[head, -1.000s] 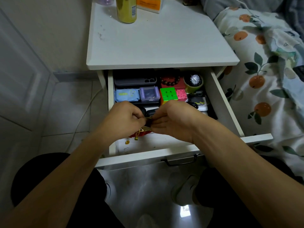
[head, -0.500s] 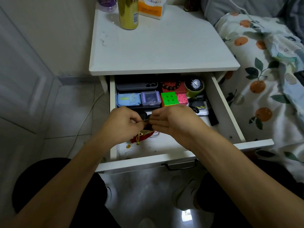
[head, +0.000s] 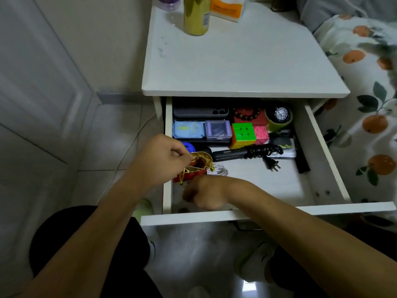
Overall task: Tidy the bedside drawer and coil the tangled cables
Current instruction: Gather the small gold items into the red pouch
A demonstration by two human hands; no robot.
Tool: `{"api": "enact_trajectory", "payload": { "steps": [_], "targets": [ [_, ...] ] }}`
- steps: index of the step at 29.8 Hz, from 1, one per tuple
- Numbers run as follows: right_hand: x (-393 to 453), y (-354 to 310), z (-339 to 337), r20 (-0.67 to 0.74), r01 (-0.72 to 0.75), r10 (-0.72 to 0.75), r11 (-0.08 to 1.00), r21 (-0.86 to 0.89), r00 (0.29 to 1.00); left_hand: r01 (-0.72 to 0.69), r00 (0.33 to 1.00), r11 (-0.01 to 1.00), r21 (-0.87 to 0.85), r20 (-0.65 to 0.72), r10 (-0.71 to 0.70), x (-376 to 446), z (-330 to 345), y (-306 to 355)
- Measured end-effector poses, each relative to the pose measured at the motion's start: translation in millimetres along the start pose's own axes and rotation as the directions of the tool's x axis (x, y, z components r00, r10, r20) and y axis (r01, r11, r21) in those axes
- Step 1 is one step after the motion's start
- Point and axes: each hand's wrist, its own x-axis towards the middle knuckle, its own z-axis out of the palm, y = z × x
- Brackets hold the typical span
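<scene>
the left hand (head: 160,160) is pinching the gold rim of a small red drawstring pouch (head: 196,166), holding it open over the front left of the open white bedside drawer (head: 236,215). the right hand (head: 204,195) is lying knuckles-up at the drawer's front left; its fingers are hidden, so i cannot tell its grip. a clear coiled cable (head: 219,169) is sitting just behind the pouch. a black bar-shaped appliance (head: 231,154) with a curly black plug cord (head: 265,151) is lying across mid-drawer, a green-topped puzzle cube (head: 243,134) behind it.

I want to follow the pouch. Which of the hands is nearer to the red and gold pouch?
Left. The left hand pinches the open gold rim of the red and gold pouch. The right hand is just below the pouch, near the drawer front, fingers curled.
</scene>
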Motion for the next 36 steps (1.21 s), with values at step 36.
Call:
{"api": "enact_trajectory", "payload": {
  "steps": [36],
  "targets": [
    [24.7,-1.6,7.7,0.157,0.149,-0.138,0.987,-0.064,0.978,-0.009,0.999,1.000,0.014,0.048,0.008,8.7,1.1,-2.0]
  ]
}}
